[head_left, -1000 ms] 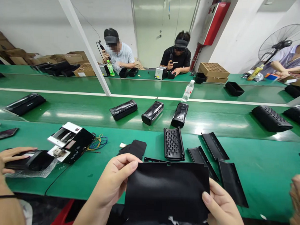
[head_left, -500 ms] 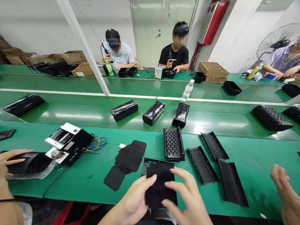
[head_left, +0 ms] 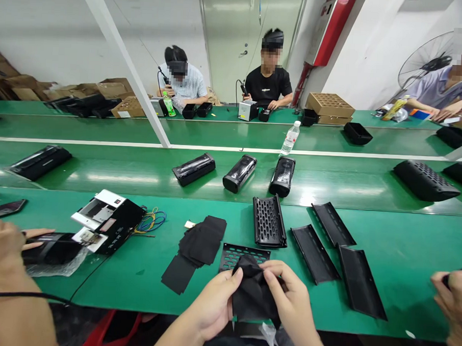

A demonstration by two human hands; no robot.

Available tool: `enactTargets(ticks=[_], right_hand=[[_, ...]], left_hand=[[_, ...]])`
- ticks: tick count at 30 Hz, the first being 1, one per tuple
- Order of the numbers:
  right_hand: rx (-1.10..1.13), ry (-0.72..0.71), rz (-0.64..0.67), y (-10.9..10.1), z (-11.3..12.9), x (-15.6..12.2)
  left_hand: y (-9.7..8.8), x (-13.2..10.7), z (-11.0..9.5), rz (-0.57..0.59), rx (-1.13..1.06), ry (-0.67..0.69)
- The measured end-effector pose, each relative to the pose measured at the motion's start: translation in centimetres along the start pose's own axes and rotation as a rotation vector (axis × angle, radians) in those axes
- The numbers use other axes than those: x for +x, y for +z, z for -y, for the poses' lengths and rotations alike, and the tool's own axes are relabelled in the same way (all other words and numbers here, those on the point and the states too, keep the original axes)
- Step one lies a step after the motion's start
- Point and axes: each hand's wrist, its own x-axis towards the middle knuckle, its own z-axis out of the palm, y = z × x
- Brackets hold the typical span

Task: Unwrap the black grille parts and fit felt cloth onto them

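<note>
A thin black fabric sheet (head_left: 253, 299) is bunched at its top edge between my two hands. My left hand (head_left: 218, 300) pinches its left side, thumb on top. At the upper right, my right hand (head_left: 292, 295) grips it with thumb and fingers. Just beyond the sheet lies a perforated black grille panel (head_left: 246, 252), partly covered by it. Another perforated grille (head_left: 269, 221) rests farther back. To the left is a loose pile of black rectangular sheets (head_left: 203, 243). Several curved black panels (head_left: 361, 280) lie to the right.
A black-and-white machine (head_left: 108, 221) with coiled wires stands at left. There a co-worker's hand (head_left: 5, 250) holds a black casing; another person's hand (head_left: 453, 292) is at the right edge. Black units (head_left: 239, 173) and a water bottle (head_left: 289, 138) stand beyond. People sit opposite.
My right hand has closed on the sheet, which went from flat to crumpled at the top. More of the grille behind shows. The hand at the right edge now holds something dark.
</note>
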Motion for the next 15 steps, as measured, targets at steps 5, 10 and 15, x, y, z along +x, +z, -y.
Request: enactTargets(ticks=[5, 10, 15], right_hand=[[0.391, 0.352, -0.31, -1.7, -4.6, 1.9], [0.769, 0.413, -0.669, -4.6, -10.8, 3.6], [0.86, 0.432, -0.731, -6.3, -15.2, 3.7]], left_hand=[[-1.7, 1.7, -1.1, -0.064, 0.068, 0.039], [-5.5, 5.1, -3.7, -0.229, 0.082, 0.164], [-9.4, 8.9, -6.0, -0.477, 0.318, 0.263]])
